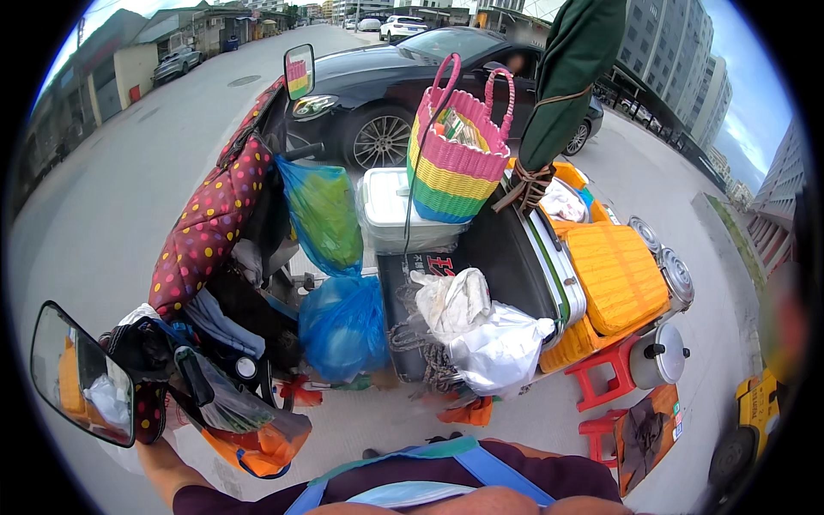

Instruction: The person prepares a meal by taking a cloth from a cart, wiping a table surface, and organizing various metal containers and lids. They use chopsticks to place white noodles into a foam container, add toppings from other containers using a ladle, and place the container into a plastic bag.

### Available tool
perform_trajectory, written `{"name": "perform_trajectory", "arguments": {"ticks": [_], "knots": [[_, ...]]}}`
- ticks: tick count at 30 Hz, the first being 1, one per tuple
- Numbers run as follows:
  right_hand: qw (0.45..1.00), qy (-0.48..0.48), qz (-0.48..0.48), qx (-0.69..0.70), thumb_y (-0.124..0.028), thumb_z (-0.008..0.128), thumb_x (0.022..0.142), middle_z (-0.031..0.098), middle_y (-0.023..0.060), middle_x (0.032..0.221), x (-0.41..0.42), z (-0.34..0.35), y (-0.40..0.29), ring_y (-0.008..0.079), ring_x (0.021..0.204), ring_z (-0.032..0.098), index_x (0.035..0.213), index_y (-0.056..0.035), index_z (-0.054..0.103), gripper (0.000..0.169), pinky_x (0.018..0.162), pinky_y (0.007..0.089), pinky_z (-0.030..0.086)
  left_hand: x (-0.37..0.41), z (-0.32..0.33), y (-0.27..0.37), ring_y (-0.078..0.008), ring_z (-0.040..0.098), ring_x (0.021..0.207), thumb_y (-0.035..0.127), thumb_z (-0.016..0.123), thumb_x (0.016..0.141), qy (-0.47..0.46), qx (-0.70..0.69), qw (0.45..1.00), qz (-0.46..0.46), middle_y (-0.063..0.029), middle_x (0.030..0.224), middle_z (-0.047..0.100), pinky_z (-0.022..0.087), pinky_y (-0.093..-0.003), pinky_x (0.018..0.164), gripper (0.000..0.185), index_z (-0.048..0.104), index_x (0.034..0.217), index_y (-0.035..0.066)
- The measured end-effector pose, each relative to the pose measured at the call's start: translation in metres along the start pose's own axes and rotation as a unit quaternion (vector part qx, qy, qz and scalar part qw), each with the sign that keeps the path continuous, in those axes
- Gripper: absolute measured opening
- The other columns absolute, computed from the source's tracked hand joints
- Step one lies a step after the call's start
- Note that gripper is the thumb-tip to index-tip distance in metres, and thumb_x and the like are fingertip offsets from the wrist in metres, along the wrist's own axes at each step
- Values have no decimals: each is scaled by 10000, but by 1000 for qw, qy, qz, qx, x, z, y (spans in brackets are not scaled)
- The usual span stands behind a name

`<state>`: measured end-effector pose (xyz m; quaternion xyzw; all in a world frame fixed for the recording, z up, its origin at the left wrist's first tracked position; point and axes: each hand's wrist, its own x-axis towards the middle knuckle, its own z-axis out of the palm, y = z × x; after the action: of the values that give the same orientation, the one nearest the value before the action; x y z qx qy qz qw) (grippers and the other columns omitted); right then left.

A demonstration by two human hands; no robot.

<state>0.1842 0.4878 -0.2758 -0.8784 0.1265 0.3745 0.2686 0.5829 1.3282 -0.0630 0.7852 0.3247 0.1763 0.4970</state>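
Note:
My left forearm (168, 465) reaches up to a polka-dotted handlebar cover (150, 405) behind a rear-view mirror (80, 373); that hand itself is hidden. My right hand is out of view. Before me stands a loaded cargo vehicle with a quilted polka-dotted apron (212, 219) over its front. A blue plastic bag (344, 328) hangs near the black seat box (405, 277). On the box lie a crumpled whitish cloth (454, 302), a tied white plastic bag (499, 347) and dark rope (438, 370). A striped woven basket (460, 148) rests by a lidded white container (389, 199).
A black car (386, 96) stands close beyond the vehicle, with a person (515, 63) inside. A folded green umbrella (566, 84) rises beside the basket. Yellow foam boxes (615, 273), red plastic stools (605, 373) and a lidded metal pot (656, 357) are at right. A yellow vehicle (753, 412) is at far right.

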Motion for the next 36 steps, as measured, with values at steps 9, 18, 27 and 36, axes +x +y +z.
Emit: {"name": "perform_trajectory", "arguments": {"ticks": [9,18,27,36], "knots": [[997,-8,73,-1,-430,505,876,585,155,1221,-6,8,19,303,1156,539,1239,-109,567,489,981,358,407,1,14,-11,-253,518,1064,261,472,920,4,15,1000,13,-144,1162,558,418,-346,915,418,517,1178,-65],[995,-1,100,31,-447,534,858,577,144,1249,-29,46,51,295,1168,533,1249,-121,573,510,998,350,400,-9,15,9,-240,527,1014,265,498,909,7,38,999,22,-132,1111,574,427,-338,882,405,540,1137,-67],[987,-32,154,44,-421,551,835,605,151,1200,-64,67,54,298,1141,552,1224,-126,595,490,978,378,420,-9,31,22,-227,536,964,269,524,897,3,57,998,36,-120,1059,591,436,-330,849,394,563,1095,-70],[994,25,102,32,-368,582,837,651,150,1091,-53,43,34,299,1029,609,1190,-111,607,437,913,370,467,0,25,33,-214,546,914,273,551,886,4,67,994,90,-107,1008,607,445,-322,815,386,587,1054,-73]]}}
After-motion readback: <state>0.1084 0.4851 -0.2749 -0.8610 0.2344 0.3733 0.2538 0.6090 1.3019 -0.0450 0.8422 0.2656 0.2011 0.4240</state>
